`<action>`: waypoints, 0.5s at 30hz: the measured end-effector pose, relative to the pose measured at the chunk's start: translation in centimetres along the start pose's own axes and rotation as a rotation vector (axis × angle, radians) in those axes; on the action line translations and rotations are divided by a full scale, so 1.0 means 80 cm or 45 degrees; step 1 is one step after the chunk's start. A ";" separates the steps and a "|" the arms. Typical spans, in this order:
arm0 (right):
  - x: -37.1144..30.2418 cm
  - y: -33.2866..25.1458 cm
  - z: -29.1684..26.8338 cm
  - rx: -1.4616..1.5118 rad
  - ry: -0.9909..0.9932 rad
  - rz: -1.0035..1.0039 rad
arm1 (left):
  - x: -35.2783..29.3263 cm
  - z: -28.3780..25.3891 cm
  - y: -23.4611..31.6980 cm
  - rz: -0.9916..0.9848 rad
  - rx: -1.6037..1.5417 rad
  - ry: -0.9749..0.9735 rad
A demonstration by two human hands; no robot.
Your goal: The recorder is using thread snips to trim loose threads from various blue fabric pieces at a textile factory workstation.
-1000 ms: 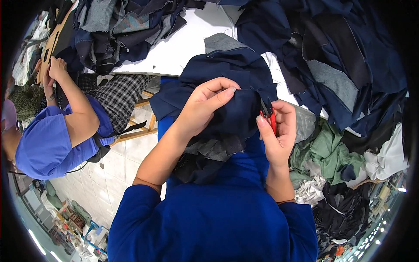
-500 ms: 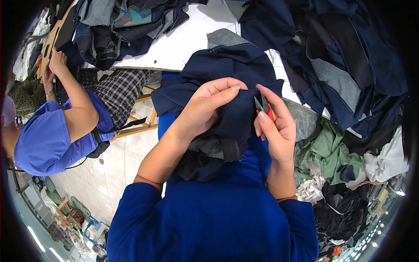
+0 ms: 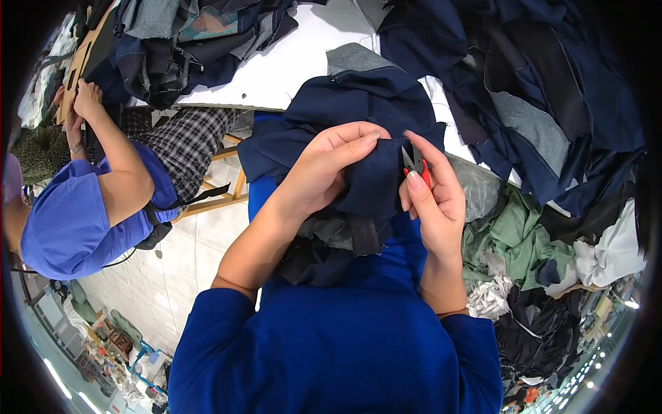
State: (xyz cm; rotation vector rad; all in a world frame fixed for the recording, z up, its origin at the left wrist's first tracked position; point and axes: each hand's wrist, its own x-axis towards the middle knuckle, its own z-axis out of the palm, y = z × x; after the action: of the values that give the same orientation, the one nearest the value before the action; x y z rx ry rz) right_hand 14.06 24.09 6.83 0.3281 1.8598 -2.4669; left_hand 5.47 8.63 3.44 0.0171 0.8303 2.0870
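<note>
A navy garment piece (image 3: pixel 369 176) hangs from my hands over my lap, its far part spread onto the table edge. My left hand (image 3: pixel 331 162) pinches its upper edge between thumb and fingers. In my right hand (image 3: pixel 441 196) is a pair of small thread snips (image 3: pixel 416 164) with red handles, held between thumb and fingers. Their pointed metal blades are directed up and away from me, right beside the cloth's edge. The right index fingertip meets the corner of that edge. Lower down, a dark grey and black part of the cloth (image 3: pixel 338 234) droops below my left hand.
The white table (image 3: pixel 289 65) carries piles of dark cloth (image 3: pixel 207 55) at far left and navy cloth (image 3: pixel 531 103) at far right. Green cloth (image 3: pixel 514 238) and white scraps lie heaped at my right. A co-worker in a blue-violet shirt (image 3: pixel 76 221) stands to the left near a wooden stool (image 3: pixel 231 186).
The snips have turned slightly and their blades appear closer together, still beside the cloth. My left hand keeps its pinch nearly unmoved.
</note>
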 end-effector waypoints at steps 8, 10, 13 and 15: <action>-0.001 0.001 -0.001 0.009 -0.011 -0.024 | -0.001 0.000 -0.001 -0.016 -0.013 -0.004; -0.001 0.002 0.000 -0.001 -0.008 -0.030 | -0.001 0.000 -0.001 -0.010 0.004 0.010; -0.001 0.002 0.000 -0.012 -0.003 -0.031 | 0.000 0.000 -0.002 -0.007 0.007 -0.008; -0.002 0.002 0.001 -0.011 -0.002 -0.026 | -0.001 0.000 -0.001 -0.008 0.010 -0.004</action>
State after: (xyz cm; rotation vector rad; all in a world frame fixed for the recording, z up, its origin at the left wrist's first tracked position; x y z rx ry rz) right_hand 14.22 23.99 6.76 0.3085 1.8821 -2.4709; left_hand 5.58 8.65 3.44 0.0221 0.8351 2.0777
